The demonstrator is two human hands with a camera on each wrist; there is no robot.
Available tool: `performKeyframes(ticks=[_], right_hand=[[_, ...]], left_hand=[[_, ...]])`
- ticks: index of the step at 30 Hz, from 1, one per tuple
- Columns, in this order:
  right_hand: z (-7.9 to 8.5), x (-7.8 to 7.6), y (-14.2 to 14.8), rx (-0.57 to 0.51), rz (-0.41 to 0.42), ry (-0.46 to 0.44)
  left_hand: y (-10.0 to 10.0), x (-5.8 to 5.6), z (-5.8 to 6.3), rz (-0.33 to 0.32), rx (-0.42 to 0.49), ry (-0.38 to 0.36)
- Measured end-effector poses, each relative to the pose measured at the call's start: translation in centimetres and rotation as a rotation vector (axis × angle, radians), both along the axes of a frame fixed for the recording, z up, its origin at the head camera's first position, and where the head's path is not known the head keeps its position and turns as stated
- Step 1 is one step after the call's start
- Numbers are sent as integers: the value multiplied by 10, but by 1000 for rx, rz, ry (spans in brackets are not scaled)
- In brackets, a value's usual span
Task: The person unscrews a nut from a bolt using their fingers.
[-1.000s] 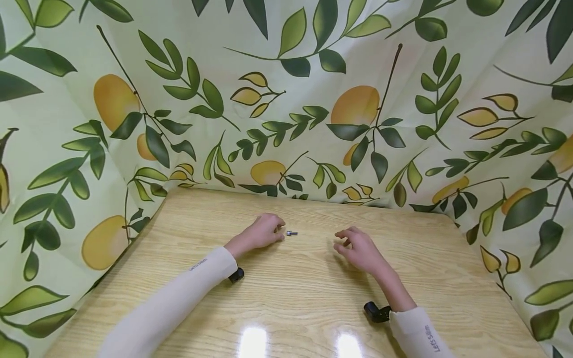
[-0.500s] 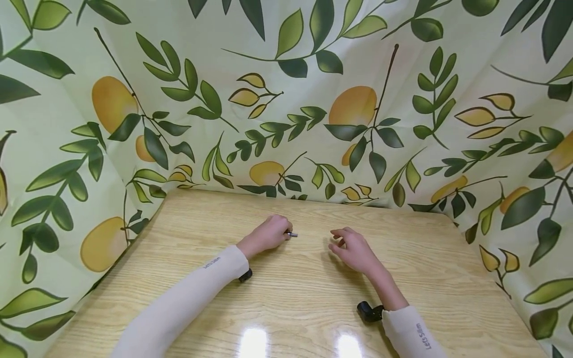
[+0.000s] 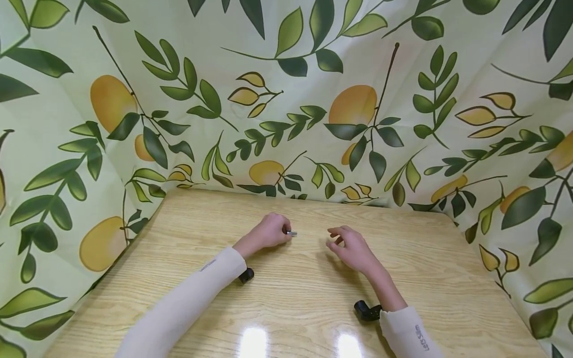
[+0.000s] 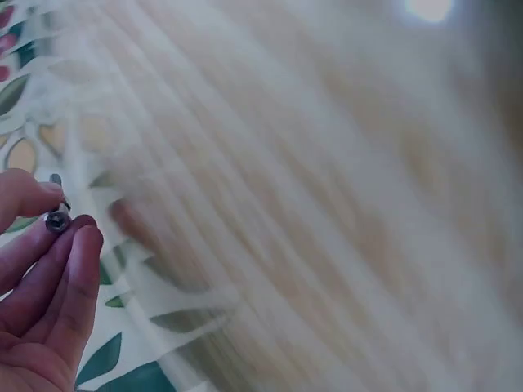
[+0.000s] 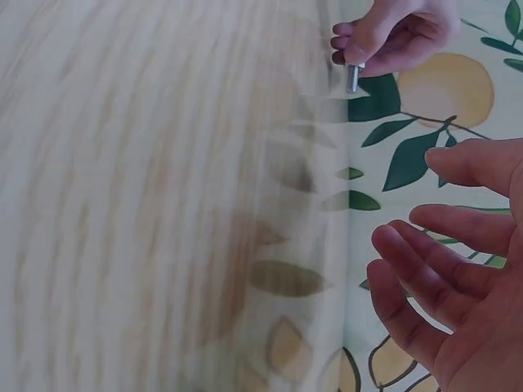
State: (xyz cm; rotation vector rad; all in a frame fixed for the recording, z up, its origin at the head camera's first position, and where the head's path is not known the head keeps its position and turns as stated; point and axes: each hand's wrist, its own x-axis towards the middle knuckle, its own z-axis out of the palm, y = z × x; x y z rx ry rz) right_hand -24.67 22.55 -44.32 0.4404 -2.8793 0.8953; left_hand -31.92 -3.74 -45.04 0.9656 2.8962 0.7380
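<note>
Left hand (image 3: 270, 231), a second ago apart from the bolt (image 3: 293, 233), now pinches it between thumb and fingers; right hand (image 3: 351, 248) has shifted slightly toward it. Bolt projects from the left fingertips on the side facing the right hand. Left wrist view shows its recessed head; its exact height over the desk (image 3: 286, 283) cannot be told. Right hand is loosely spread, thumb parted from gently bent fingers, near the bolt but not touching it. Pale sleeves (image 3: 179, 303) cover both forearms. Leaf-and-fruit cloth (image 3: 295, 89) hangs behind the desk.
</note>
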Motion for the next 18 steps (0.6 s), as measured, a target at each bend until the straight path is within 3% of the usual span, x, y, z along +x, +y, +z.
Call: performKeyframes(ticks=[4,11,15,18], right_hand=[[4,2,-3,-14,12,0],[14,7,-11,-49,53,-4],[21,9,-16,-100,76,-13],[28,9,-20,-205,108,-63]], left_hand=[[-5,7,1,31,118,-16],[-11,30,12,75,389,-120],[-10,44,17,90,458,-141],[-10,54,21,82,506,-152]])
